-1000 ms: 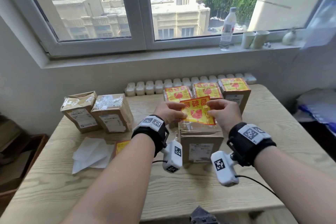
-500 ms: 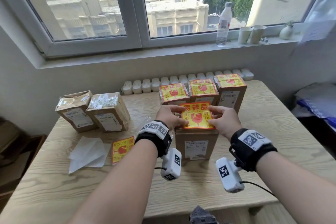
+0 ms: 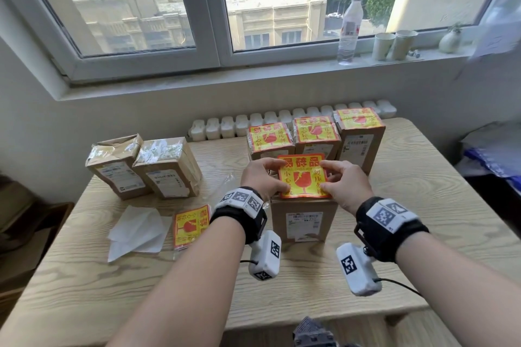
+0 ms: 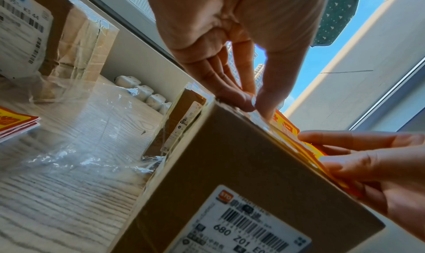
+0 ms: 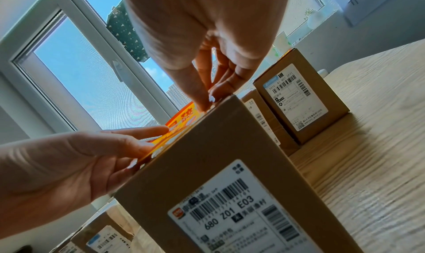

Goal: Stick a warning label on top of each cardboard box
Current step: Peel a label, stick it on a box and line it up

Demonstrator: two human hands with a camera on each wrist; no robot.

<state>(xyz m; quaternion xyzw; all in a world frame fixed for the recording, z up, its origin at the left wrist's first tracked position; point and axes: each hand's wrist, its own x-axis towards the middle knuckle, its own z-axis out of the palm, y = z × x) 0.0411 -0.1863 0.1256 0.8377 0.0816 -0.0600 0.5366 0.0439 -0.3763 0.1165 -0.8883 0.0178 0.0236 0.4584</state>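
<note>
Boldly, warning label [image 3: 303,177] reads 易碎品; box [image 5: 218,129] sticker [image 5: 232,213] reads 680 Z01 E03.

Far: row of three labelled boxes [image 3: 313,136] blocks.
Left: sticker stack [image 3: 191,226] and papers [image 3: 134,231] lie flat.
Right: tabletop [image 3: 423,205] gives passage.
</note>
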